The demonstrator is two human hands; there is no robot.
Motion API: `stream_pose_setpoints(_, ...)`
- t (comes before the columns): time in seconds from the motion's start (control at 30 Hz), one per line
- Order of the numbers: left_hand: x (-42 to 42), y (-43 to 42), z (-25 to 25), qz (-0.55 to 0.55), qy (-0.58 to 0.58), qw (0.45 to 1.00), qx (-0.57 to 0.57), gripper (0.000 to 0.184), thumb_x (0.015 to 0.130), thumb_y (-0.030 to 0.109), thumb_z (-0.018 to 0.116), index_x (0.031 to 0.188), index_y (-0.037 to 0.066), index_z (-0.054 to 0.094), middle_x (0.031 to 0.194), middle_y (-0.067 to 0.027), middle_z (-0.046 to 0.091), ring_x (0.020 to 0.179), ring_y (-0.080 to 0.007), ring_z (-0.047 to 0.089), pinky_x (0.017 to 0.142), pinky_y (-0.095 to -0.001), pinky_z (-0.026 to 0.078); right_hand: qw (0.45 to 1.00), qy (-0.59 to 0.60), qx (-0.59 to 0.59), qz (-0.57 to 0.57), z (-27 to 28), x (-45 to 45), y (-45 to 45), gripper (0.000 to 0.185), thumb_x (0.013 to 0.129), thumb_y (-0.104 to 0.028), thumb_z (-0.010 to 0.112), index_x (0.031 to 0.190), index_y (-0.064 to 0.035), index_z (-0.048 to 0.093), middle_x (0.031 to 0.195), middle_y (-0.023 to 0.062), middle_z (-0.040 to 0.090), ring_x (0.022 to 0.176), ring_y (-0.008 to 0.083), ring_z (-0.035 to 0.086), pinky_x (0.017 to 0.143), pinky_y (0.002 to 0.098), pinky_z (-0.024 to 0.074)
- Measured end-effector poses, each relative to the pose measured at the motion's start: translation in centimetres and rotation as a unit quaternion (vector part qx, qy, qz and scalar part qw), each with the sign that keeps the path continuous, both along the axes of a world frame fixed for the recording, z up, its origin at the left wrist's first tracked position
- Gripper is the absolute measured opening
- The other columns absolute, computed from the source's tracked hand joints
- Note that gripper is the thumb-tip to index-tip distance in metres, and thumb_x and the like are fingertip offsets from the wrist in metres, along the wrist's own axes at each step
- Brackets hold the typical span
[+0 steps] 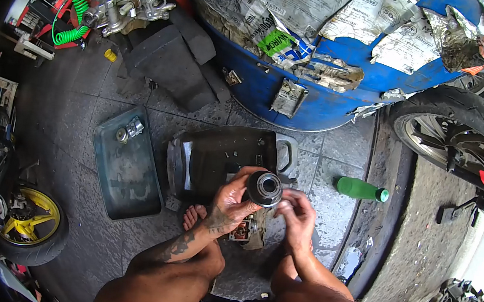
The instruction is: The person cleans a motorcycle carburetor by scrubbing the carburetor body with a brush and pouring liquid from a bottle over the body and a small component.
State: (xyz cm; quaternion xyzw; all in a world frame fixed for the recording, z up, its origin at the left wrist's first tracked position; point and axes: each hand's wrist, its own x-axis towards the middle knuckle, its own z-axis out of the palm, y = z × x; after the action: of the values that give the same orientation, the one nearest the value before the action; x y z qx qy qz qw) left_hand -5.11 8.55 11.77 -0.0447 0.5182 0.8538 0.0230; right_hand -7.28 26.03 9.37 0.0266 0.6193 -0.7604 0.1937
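Observation:
My left hand [236,195] is wrapped round a dark cylindrical metal part [265,188] with a ringed round bore facing up. Close by its right side is my right hand [299,214], fingers loosely bent and apart, slightly blurred; nothing shows in them. Whether the fingertips touch the part is hard to tell. Below the hands, partly hidden, a mechanical assembly [243,230] with reddish insides rests on the floor between my feet. Just beyond my hands lies a dark oily pan [206,147] with a few small metal pieces in it.
A grey-blue tray [130,189] holding a small metal part [130,130] lies to the left. A green bottle [360,189] is on its side at right. The blue drum [230,48] stands ahead. A cylinder-head-like casting [128,4] is at upper left; motorcycle wheels [37,223] flank both sides.

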Motion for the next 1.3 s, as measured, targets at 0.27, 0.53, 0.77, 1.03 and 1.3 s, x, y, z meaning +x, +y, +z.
stream_pose_setpoints(0.27, 0.1, -1.6, -0.2, 0.113, 0.013, 0.992, -0.056, 0.058, 0.079, -0.002, 0.077, 0.132, -0.003, 0.052, 0.124, -0.0065, 0.058, 0.116, -0.0164, 0.056, 0.103, -0.0323, 0.042, 0.905, 0.120, 0.262, -0.315, -8.9, 3.0, 11.2, 0.060, 0.088, -0.006, 0.070, 0.139, -0.0035, 0.039, 0.141, 0.0152, 0.043, 0.132, 0.0260, 0.040, 0.109, 0.0437, 0.0340)
stream_pose_setpoints(0.53, -0.6, -2.5, -1.0, 0.086, -0.047, 0.980, -0.173, 0.038, 0.085, -0.004, 0.071, 0.121, -0.002, 0.059, 0.115, -0.0041, 0.061, 0.108, -0.0126, 0.057, 0.096, -0.0278, 0.046, 0.873, 0.156, 0.344, -0.309, -14.1, -4.9, 12.9, 0.092, 0.081, -0.019, 0.081, 0.151, -0.0031, 0.023, 0.151, 0.0202, 0.034, 0.140, 0.0296, 0.034, 0.116, 0.0424, 0.0266)
stream_pose_setpoints(0.77, -0.8, -3.2, -3.1, 0.077, -0.091, 0.985, -0.127, 0.029, 0.095, 0.010, 0.065, 0.122, -0.001, 0.059, 0.107, -0.0024, 0.065, 0.096, -0.0088, 0.059, 0.085, -0.0252, 0.050, 0.889, 0.155, 0.319, -0.291, -11.0, -7.0, 12.2, 0.067, 0.083, -0.025, 0.080, 0.135, 0.0011, 0.046, 0.114, 0.0140, 0.061, 0.103, 0.0242, 0.057, 0.097, 0.0357, 0.0430)
stream_pose_setpoints(1.03, -1.6, -4.3, -6.1, 0.185, -0.091, 0.958, -0.200, 0.021, 0.086, 0.005, 0.073, 0.105, 0.000, 0.065, 0.080, 0.0006, 0.063, 0.068, -0.0035, 0.054, 0.058, -0.0198, 0.043, 0.785, 0.225, 0.531, 0.225, 5.2, -7.2, 10.1, 0.072, 0.068, -0.032, 0.087, 0.126, -0.0030, 0.057, 0.105, 0.0206, 0.069, 0.099, 0.0391, 0.067, 0.084, 0.0447, 0.0530)
stream_pose_setpoints(1.3, -1.9, -5.1, -5.0, 0.154, -0.108, 0.851, -0.491, 0.030, 0.076, 0.008, 0.077, 0.104, 0.003, 0.067, 0.091, -0.0106, 0.065, 0.074, -0.0287, 0.066, 0.065, -0.0353, 0.053, 0.711, 0.278, 0.545, 0.347, 9.7, -8.4, 6.8, 0.055, 0.074, -0.033, 0.081, 0.116, -0.0027, 0.061, 0.092, 0.0187, 0.069, 0.087, 0.0377, 0.068, 0.077, 0.0450, 0.0522)
